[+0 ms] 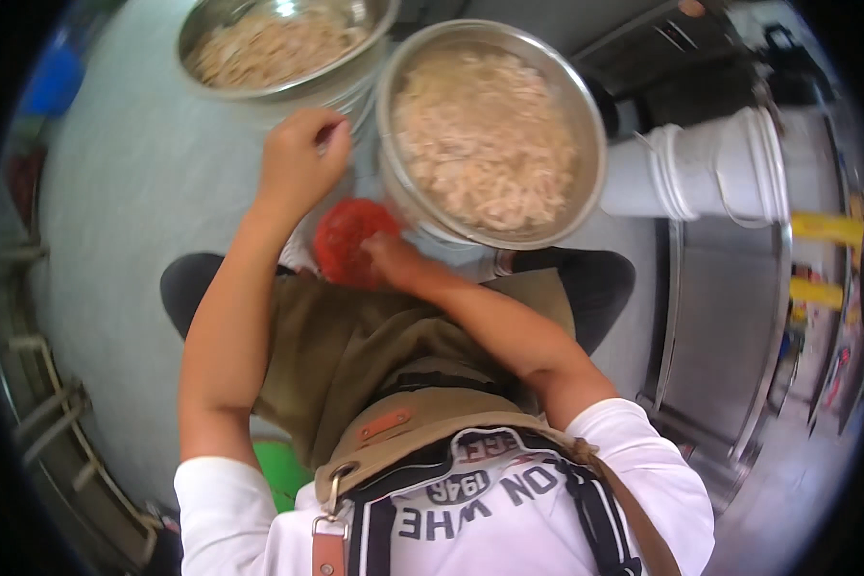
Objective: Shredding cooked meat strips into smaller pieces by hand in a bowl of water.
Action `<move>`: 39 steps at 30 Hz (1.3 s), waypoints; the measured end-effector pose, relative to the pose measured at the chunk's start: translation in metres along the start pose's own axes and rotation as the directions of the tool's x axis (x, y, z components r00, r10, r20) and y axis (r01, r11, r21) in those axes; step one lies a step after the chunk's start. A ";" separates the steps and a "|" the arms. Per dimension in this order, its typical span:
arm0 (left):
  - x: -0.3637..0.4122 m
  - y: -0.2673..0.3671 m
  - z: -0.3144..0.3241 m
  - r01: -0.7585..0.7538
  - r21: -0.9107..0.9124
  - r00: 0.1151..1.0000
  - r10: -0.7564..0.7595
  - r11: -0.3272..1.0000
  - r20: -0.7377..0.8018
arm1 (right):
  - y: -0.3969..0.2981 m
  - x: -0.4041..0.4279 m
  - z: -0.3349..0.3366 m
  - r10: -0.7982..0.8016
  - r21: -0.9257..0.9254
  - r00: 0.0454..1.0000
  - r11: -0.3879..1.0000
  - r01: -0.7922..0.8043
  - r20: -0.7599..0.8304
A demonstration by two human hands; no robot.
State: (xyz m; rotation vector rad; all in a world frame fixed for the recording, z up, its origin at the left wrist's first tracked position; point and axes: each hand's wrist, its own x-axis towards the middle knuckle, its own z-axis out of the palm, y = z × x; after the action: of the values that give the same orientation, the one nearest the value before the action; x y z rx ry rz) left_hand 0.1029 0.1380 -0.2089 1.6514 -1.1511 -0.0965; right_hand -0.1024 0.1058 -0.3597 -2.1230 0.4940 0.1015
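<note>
My left hand [304, 155] is raised above the floor, fingers curled in, below the metal bowl [216, 85] at the upper left. Whether something small is pinched in it cannot be told. That bowl holds pale strips [281, 47], perhaps raw meat. My right hand [396, 261] is blurred at the right side of a red plastic container [345, 234], low between my legs. Its fingers overlap the red container, but their grip is unclear. Just beyond it, a larger steel bowl [596, 144] holds similar pale pinkish pieces [489, 144] in cloudy liquid.
White plastic buckets [698, 173] lie or stand in a row at right, beside a stainless steel cabinet [720, 324]. Part of a green object [282, 471] shows beneath me. A blue object [54, 79] is at far left, and a metal frame [57, 403] lower left.
</note>
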 end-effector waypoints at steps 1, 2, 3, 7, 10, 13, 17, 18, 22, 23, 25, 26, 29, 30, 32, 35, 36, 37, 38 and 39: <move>-0.001 0.013 0.004 -0.024 -0.028 1.000 0.025 0.999 0.015 | -0.016 -0.007 -0.011 -0.055 -0.019 0.998 0.998 0.055 0.011; 0.002 0.032 0.005 -0.104 -0.013 0.994 0.104 0.995 0.017 | -0.025 -0.017 -0.020 -0.040 -0.029 0.999 0.999 0.039 -0.026; 0.005 0.046 0.008 -0.182 0.004 0.983 0.182 0.983 0.015 | -0.034 -0.027 -0.027 -0.194 -0.098 0.973 0.978 0.182 -0.127; 0.008 0.084 0.036 -0.297 -0.065 0.939 0.304 0.953 0.161 | -0.109 -0.081 -0.095 -0.391 -0.184 0.872 0.919 0.350 -0.296; 0.010 0.090 0.067 -0.376 0.091 0.829 0.291 0.922 0.478 | -0.126 -0.105 -0.152 -0.240 -0.085 0.839 0.970 0.227 -0.488; 0.002 0.086 0.109 -0.407 0.130 0.786 0.275 0.904 0.553 | -0.056 -0.082 -0.218 -0.116 -0.205 0.711 0.978 -0.041 -0.693; -0.002 0.097 0.121 -0.441 0.380 0.566 -0.076 0.813 0.821 | -0.014 -0.065 -0.269 0.062 -0.436 0.832 0.828 -0.351 -0.552; -0.003 0.101 0.118 -0.365 0.416 0.523 -0.185 0.833 0.832 | -0.008 -0.059 -0.270 0.106 -0.535 0.873 0.753 -0.383 -0.476; 0.004 0.105 0.113 -0.313 0.367 0.542 -0.153 0.876 0.827 | 0.010 -0.051 -0.295 0.081 -0.520 0.890 0.786 -0.334 -0.449; 0.008 0.110 0.109 -0.263 0.365 0.587 -0.152 0.893 0.795 | -0.004 -0.053 -0.311 -0.012 -0.573 0.911 0.781 -0.249 -0.412; 0.012 0.125 0.099 -0.217 0.358 0.629 -0.150 0.908 0.763 | -0.046 -0.062 -0.340 -0.085 -0.511 0.906 0.846 -0.154 -0.414; 0.017 0.132 0.099 -0.149 0.295 0.735 -0.094 0.944 0.672 | -0.066 -0.069 -0.356 -0.062 -0.397 0.887 0.907 -0.142 -0.458; 0.040 0.139 0.104 -0.100 0.139 0.901 0.030 0.985 0.433 | -0.134 -0.081 -0.386 -0.207 -0.263 0.798 0.963 0.064 -0.566; 0.050 0.141 0.111 -0.120 0.050 0.948 0.099 0.992 0.303 | -0.145 -0.085 -0.400 -0.196 -0.188 0.792 0.977 0.105 -0.578; 0.070 0.141 0.116 -0.176 0.016 0.953 0.166 0.984 0.255 | -0.180 -0.097 -0.415 -0.225 -0.170 0.772 0.974 0.153 -0.595; 0.085 0.118 0.138 -0.282 0.010 0.949 0.277 0.960 0.153 | -0.266 -0.126 -0.418 -0.184 -0.159 0.747 0.982 0.106 -0.639; 0.087 0.117 0.150 -0.342 0.015 0.933 0.338 0.939 0.121 | -0.265 -0.128 -0.431 -0.246 -0.201 0.712 0.968 0.148 -0.658; 0.087 0.127 0.151 -0.350 0.008 0.931 0.347 0.937 0.117 | -0.268 -0.130 -0.441 -0.337 -0.222 0.692 0.941 0.254 -0.638; 0.083 0.136 0.152 -0.095 -0.187 0.909 0.161 0.978 0.385 | -0.271 -0.133 -0.450 -0.341 -0.278 0.660 0.939 0.204 -0.669; 0.079 0.142 0.147 0.212 -0.282 0.763 0.022 0.936 0.645 | -0.286 -0.136 -0.452 -0.349 -0.326 0.629 0.932 0.158 -0.695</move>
State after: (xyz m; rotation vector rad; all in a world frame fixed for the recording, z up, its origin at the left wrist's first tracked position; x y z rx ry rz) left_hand -0.0288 -0.0160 -0.1248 1.3856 -1.4491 -0.9496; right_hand -0.1690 -0.0788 0.1565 -2.3915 0.6595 -0.9768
